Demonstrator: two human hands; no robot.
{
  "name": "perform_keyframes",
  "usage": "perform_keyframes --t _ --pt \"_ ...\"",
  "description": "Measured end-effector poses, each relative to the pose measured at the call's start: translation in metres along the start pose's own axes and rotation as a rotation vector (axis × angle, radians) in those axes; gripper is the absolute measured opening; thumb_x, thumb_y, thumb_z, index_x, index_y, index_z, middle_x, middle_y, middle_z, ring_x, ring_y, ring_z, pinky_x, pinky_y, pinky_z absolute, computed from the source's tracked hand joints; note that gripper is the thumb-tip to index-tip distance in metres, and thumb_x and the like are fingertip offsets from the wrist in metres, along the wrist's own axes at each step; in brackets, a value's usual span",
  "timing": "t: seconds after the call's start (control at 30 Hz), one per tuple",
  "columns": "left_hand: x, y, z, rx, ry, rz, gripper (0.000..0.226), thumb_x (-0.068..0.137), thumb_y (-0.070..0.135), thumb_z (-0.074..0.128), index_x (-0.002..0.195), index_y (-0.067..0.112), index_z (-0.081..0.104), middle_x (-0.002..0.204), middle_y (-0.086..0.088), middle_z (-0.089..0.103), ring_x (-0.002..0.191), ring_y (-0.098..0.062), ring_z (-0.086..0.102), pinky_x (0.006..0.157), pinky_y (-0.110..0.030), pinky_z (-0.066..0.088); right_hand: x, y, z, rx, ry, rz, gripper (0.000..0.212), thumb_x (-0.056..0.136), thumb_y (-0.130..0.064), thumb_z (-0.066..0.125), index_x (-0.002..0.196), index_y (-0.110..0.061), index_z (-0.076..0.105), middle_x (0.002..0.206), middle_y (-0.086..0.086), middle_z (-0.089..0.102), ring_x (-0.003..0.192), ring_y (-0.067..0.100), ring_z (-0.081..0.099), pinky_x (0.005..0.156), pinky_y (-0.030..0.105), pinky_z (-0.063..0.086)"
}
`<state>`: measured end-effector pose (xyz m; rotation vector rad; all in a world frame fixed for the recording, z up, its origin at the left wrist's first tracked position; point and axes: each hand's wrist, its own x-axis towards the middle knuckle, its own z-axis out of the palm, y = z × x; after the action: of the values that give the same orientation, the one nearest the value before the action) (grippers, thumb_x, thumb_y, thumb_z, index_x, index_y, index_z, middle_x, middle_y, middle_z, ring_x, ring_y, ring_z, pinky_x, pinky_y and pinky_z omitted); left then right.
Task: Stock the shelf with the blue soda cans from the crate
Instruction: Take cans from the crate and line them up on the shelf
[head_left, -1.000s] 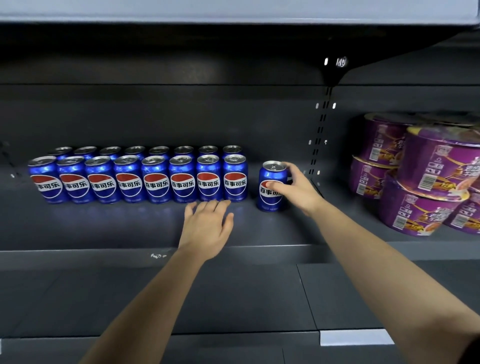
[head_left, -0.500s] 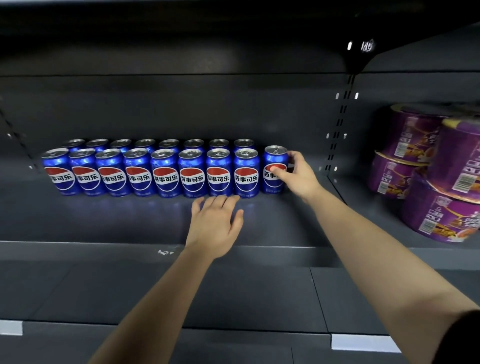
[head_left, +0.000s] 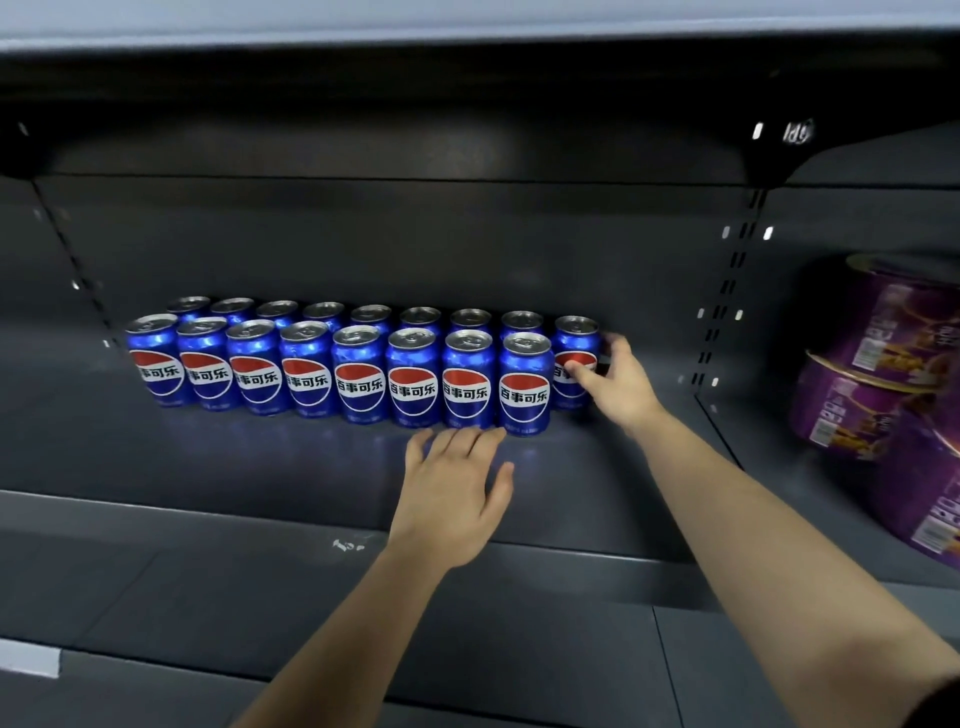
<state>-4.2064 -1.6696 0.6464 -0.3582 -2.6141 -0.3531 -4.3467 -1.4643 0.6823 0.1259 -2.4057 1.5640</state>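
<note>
My right hand (head_left: 621, 387): thumb and fingers curled round the end can (head_left: 571, 340), upright at the right end of the can rows (head_left: 332, 379), centre-right of frame. My left hand (head_left: 452, 493): fingers straight, palm down over the dark shelf (head_left: 260, 457), tips at the front row's base. Purple tubs (head_left: 878, 332) at far right.

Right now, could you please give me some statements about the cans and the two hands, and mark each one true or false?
1. The right hand grips the end can at the right end of the cans. True.
2. The left hand holds a can. False: it is open and flat before the front row, holding nothing.
3. The front row has eight cans. True.
4. The purple bowls stand left of the cans. False: they are stacked to the right of them.
</note>
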Motion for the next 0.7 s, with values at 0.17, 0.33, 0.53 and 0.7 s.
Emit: perform_keyframes --t 0.17,0.33,0.53,0.7 --pt "0.0 0.0 0.0 -0.006 0.0 -0.008 0.054 0.093 0.048 0.022 0.135 0.026 0.049 0.123 0.012 0.057 0.117 -0.009 0.047 0.111 -0.038 0.02 0.005 0.003 0.004 0.014 0.02 0.019 0.067 0.088 -0.023 0.07 0.144 -0.014 0.034 0.136 0.005 0.053 0.118 0.021 0.055 0.1 0.033 0.044" --pt "0.0 0.0 0.0 -0.017 0.003 -0.018 0.055 0.093 0.048 0.022 0.135 0.026 0.049 0.123 0.012 0.057 0.117 -0.009 0.047 0.11 -0.038 0.021 0.006 0.006 0.006 0.028 0.007 0.039 0.067 0.088 -0.023 0.07 0.144 -0.017 0.034 0.137 0.004 0.054 0.121 0.022 0.055 0.104 0.04 0.045" --pt "0.0 0.001 -0.001 -0.028 0.025 -0.03 0.053 0.093 0.047 0.024 0.129 0.024 0.054 0.119 0.01 0.059 0.113 -0.011 0.05 0.11 -0.039 0.024 -0.001 0.005 0.006 0.186 0.025 0.102 0.072 0.084 -0.011 0.074 0.146 -0.018 0.037 0.128 -0.003 0.056 0.114 0.011 0.053 0.092 0.026 0.042" --pt "0.0 0.001 -0.001 -0.049 0.056 -0.081 0.051 0.091 0.047 0.023 0.123 0.025 0.056 0.114 0.01 0.061 0.109 -0.012 0.051 0.106 -0.039 0.026 -0.021 0.008 0.008 0.211 -0.025 0.218 0.094 0.081 -0.02 0.077 0.154 -0.017 0.018 0.146 0.004 0.045 0.133 0.02 0.045 0.102 0.029 0.038"
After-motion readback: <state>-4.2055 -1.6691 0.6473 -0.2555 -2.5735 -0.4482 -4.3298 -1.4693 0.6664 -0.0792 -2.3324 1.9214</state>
